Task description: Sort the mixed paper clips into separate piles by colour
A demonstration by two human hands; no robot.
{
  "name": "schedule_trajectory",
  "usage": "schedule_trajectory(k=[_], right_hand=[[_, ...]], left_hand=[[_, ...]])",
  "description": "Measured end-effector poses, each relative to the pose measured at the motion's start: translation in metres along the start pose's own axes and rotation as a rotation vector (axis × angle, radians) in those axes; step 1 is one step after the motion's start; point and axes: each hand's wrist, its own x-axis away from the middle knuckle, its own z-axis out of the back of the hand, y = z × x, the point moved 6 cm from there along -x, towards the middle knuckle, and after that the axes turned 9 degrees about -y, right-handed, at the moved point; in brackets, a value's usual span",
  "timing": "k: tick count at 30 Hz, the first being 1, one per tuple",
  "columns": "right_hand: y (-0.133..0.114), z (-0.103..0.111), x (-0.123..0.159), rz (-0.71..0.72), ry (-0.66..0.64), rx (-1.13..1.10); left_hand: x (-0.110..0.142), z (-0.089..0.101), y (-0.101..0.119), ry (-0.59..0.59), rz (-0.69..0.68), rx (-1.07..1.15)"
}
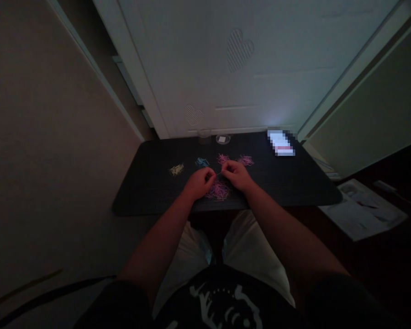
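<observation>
My left hand [201,181] and my right hand [236,173] are close together over the near half of the dark table. Both have their fingers pinched, and a thin pale strand [218,174] spans the small gap between the fingertips. Just below it lies a loose pile of thin pink and purple pieces [218,191], partly behind my left hand. Beyond the hands are smaller heaps of similar pieces: a yellow heap [176,169], a blue heap [202,162], a pink heap [223,158] and a pink-purple heap [245,160]. Dim light hides whether the pieces are sticks or bands.
Along the back of the table [150,183] stand a clear cup [204,136] and a round clear lid [223,139] with a white square on it. A lit phone [281,142] lies at the back right. A white panel with hearts rises behind. Printed sheets [363,210] lie lower right.
</observation>
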Motion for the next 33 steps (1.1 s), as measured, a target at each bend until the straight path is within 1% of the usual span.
schedule_trajectory(k=[6, 10, 15, 18, 21, 28, 30, 33], right_hand=[[-0.001, 0.004, -0.002, -0.002, 0.058, 0.015], [0.003, 0.009, -0.002, -0.029, 0.101, -0.057], [0.013, 0.014, -0.003, -0.010, 0.152, -0.169], [0.017, 0.014, -0.003, -0.003, 0.144, -0.256], [0.017, 0.012, -0.003, -0.014, 0.119, -0.281], [0.013, 0.013, 0.000, -0.039, 0.148, -0.314], [0.011, 0.012, 0.000, -0.041, 0.137, -0.299], [0.007, 0.008, 0.001, -0.049, 0.096, -0.202]], left_hand=[[-0.001, 0.000, 0.003, -0.014, 0.006, -0.025], [-0.002, 0.000, 0.003, -0.010, -0.004, -0.013], [-0.001, -0.001, 0.002, -0.016, -0.011, -0.012], [-0.001, -0.002, 0.002, -0.031, 0.003, -0.016], [-0.002, -0.002, 0.003, -0.034, 0.005, -0.011], [-0.001, 0.003, 0.001, 0.019, 0.014, 0.116], [-0.001, 0.004, -0.001, 0.033, 0.027, 0.153], [0.000, 0.006, -0.004, 0.056, 0.056, 0.179]])
